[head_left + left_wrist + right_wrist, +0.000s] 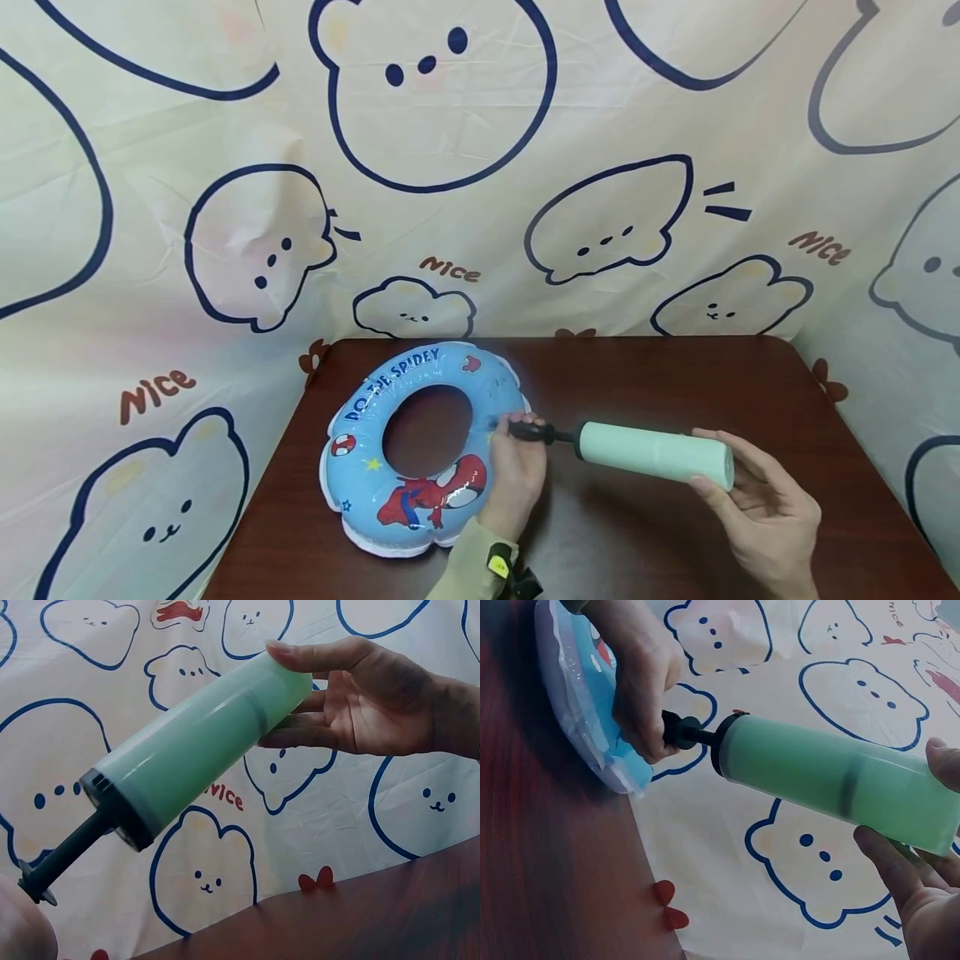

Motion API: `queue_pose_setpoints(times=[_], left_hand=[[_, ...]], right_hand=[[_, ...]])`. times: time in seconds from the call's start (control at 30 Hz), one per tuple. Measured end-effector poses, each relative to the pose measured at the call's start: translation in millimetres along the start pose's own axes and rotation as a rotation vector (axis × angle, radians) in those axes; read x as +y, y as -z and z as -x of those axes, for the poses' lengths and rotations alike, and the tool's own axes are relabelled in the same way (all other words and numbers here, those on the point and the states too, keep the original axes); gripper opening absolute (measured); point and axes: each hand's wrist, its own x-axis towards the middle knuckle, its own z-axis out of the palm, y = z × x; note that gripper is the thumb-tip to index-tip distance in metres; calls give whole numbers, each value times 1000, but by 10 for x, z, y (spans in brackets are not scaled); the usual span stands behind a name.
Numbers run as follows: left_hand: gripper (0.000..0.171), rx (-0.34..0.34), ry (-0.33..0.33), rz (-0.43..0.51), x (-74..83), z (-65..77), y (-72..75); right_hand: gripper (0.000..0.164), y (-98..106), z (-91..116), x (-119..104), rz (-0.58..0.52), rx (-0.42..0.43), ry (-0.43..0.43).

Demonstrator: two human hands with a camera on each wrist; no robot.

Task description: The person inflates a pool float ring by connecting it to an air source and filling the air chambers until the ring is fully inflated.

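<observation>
A mint-green hand pump (652, 452) is held up above the table, lying nearly level between both hands. My left hand (519, 458) grips its black handle (531, 431) with curled fingers, close over the right side of a blue inflatable swim ring (352, 492). My right hand (772, 508) holds the closed end of the barrel between thumb and fingers. In the right wrist view a dark band shows inside the translucent barrel (795, 769), and a short length of black rod (701, 736) joins it to the handle. The ring is puffed up, printed with a red spider figure and lettering.
The dark brown wooden table (637, 542) reaches back to a cream cloth backdrop (495, 225) with bear drawings. A black band with a yellow-green tag (498, 560) sits on my left wrist.
</observation>
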Motion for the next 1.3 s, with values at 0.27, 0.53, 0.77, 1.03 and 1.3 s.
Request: queue_pose_setpoints(times=[0.27,0.53,0.77,1.03,1.3], left_hand=[[20,22,3,9,8,-1,-21],[21,5,-18,8,38,-35,20],[26,-23,1,30,90,-38,50],[23,-60,53,65,-39,-18,30],[27,-27,21,17,-82,-21,30]], right_hand=[[62,77,-18,-149,55,44,-32],[56,170,-56,-301,63,114,2],[55,273,-86,-385,45,133,44],[60,51,-49,-92,55,63,16],[63,-157,10,237,51,59,-33]])
